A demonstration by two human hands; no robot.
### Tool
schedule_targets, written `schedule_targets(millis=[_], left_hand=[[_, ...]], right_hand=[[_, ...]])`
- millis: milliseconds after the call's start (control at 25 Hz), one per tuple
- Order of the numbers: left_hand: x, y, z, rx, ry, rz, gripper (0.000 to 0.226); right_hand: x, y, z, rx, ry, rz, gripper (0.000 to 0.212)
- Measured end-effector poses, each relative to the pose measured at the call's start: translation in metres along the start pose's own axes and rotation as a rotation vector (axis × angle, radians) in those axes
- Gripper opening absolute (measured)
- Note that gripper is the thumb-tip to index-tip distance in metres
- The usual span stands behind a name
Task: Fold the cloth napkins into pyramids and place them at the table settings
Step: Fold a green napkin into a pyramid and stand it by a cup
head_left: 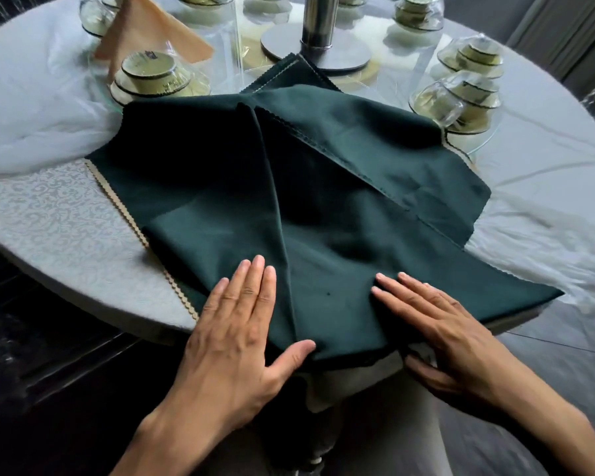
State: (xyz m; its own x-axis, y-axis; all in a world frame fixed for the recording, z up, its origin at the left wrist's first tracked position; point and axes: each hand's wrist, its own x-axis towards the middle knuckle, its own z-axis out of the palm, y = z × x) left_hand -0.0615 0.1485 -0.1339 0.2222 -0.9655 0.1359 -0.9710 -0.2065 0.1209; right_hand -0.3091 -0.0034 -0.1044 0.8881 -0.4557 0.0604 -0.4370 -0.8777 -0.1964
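A dark green cloth napkin [323, 207] lies on the round table, its two sides folded in so they meet along a centre line that runs toward me. My left hand [236, 324] lies flat on the near left flap with straight fingers. My right hand [437, 324] presses the near right flap, fingers straight on top and the thumb under the table's edge. More green napkins [285, 75] lie underneath, with a tan scalloped edge [124, 207] showing at the left. A peach napkin [145, 29] folded into a pyramid stands at the far left setting.
Wrapped stacks of bowls and cups stand at the settings: one at the left [152, 79], others at the right [457, 101] and along the back. A metal post [318, 25] on a round base rises at the table's centre. Clear plastic sheeting [38, 108] covers the tablecloth.
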Motion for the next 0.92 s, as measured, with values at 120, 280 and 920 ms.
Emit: schedule_targets(millis=[120, 280, 920], left_hand=[[0.001, 0.0, 0.002, 0.024, -0.015, 0.015, 0.106], [0.0, -0.002, 0.002, 0.038, -0.035, 0.023, 0.109], [0.0, -0.003, -0.003, 0.069, -0.059, 0.044, 0.124]], right_hand=[[-0.031, 0.05, -0.021, 0.057, -0.004, 0.073, 0.078], [-0.055, 0.104, -0.046, 0.045, 0.056, 0.172, 0.064], [0.031, 0.115, -0.112, 0.909, 0.516, 0.303, 0.03]])
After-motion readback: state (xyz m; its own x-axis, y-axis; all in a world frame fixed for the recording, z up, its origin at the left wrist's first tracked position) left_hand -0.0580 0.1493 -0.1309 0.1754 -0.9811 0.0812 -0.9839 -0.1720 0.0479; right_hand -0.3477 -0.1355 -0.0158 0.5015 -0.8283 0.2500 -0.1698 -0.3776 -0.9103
